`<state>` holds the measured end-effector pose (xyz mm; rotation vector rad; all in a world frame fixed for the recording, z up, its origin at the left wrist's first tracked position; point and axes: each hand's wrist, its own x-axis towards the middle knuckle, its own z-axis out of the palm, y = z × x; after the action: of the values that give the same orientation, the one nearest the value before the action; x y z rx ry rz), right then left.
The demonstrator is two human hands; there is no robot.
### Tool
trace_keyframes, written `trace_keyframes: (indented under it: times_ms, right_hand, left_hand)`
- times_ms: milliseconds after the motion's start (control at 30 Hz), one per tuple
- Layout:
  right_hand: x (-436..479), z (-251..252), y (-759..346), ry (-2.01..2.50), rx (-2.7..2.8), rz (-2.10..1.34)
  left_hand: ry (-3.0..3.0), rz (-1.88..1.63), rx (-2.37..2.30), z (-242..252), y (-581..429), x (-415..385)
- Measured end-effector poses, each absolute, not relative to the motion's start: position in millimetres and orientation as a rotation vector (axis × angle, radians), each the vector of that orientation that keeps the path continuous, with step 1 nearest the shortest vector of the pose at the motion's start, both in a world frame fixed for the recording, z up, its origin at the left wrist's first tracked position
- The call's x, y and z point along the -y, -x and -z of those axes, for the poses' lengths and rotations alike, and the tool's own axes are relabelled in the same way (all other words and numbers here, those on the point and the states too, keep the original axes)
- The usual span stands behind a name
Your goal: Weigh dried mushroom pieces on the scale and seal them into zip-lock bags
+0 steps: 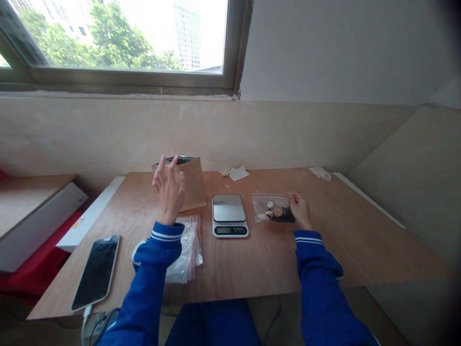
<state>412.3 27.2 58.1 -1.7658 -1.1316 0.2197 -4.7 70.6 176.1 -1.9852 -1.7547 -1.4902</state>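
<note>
My right hand (299, 210) pinches the upper right corner of a clear zip-lock bag (260, 204) with a red seal line. Dark and tan pieces and a small white packet lie inside that bag. My left hand (169, 190) is raised, fingers spread and empty, in front of an upright brown paper pouch (194, 185) whose top gapes. Between my hands sits a small kitchen scale (229, 209) with a steel plate and a dark display. A stack of clear zip-lock bags (185, 254) lies below my left wrist, partly covered by the sleeve.
A phone (96, 271) with a white cable plugged in lies at the table's left. Crumpled paper scraps (238, 173) and another scrap (320, 173) rest along the back edge. The wall and window (126, 43) stand behind the wooden table (259, 269).
</note>
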Motion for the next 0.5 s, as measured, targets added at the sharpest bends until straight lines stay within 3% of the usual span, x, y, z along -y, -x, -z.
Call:
trace_keyframes:
  times_ms: [200, 367, 500]
  right_hand:
    - [-15, -9, -373, 2.248, 1.022, 0.289]
    - [-10, 12, -343, 2.351, 1.079, 0.173]
    - [-34, -2, -360, 2.360, 1.152, 0.045]
  left_hand:
    - [1.836, 1.434, 1.822, -189, 25, -139]
    - [1.878, 1.353, 1.895, -184, 38, -151]
    - [1.923, 1.383, 1.932, -193, 42, -121]
